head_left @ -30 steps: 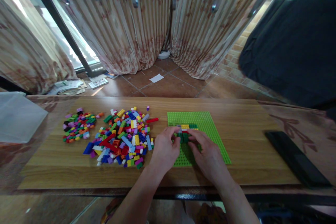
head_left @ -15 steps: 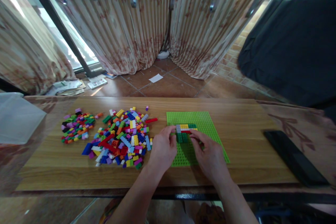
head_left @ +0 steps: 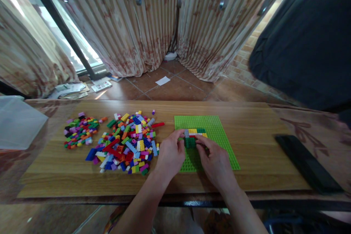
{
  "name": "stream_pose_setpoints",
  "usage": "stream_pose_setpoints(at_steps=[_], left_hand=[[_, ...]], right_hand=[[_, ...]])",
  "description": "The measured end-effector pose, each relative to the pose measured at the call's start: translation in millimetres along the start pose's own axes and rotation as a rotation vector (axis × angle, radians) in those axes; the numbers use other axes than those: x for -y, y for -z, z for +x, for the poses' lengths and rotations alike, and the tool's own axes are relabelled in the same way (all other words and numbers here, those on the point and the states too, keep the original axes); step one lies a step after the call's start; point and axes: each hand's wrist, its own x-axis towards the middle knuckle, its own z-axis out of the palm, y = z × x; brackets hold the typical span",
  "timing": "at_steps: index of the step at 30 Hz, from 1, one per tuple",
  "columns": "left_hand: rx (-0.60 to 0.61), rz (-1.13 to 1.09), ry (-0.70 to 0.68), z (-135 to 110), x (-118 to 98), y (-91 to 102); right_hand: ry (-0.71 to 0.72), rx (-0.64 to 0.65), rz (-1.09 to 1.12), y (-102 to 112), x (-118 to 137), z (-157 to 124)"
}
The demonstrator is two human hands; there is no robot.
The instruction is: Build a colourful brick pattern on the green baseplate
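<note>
A bright green studded baseplate [head_left: 219, 142] lies on the wooden table. On it stands a small brick build [head_left: 193, 134] with grey, yellow, red and dark green bricks. My left hand [head_left: 171, 153] and my right hand [head_left: 215, 161] rest on the plate on either side of the build. Both hands pinch the dark green bricks [head_left: 189, 142] at its near edge with thumb and fingertips. A large heap of loose coloured bricks [head_left: 127, 142] lies just left of my left hand.
A smaller heap of bricks [head_left: 80, 131] sits at the table's left. A clear plastic bag [head_left: 19, 122] lies at the far left edge. A long black flat object [head_left: 307, 162] lies at the right. Curtains and a tiled floor are beyond the table.
Both hands stayed at the build; the fingertips shifted slightly and closed in on the dark green bricks. The camera view moved a little.
</note>
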Motion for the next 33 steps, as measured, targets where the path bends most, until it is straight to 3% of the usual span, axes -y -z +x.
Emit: stream_pose_setpoints(at_steps=[7, 12, 20, 27, 33], left_hand=[[-0.073, -0.017, -0.029, 1.0, 5.2, 6.1], [-0.192, -0.122, -0.038, 5.5, 8.9, 13.4], [-0.335, -0.363, 0.084, 11.0, 16.9, 25.3], [-0.470, -0.428, 0.078, 12.8, 17.4, 44.9], [-0.568, -0.591, 0.163, 15.7, 20.4, 60.4]], right_hand=[[-0.108, -0.322, -0.012, 19.9, -7.0, 3.8], [-0.208, -0.478, 0.170, 25.5, -14.0, 6.8], [-0.179, -0.371, 0.109, 17.2, 0.7, 6.1], [-0.072, -0.269, 0.089, 5.5, 11.3, 5.0], [0.084, -0.067, 0.028, -3.9, 9.9, 6.6]])
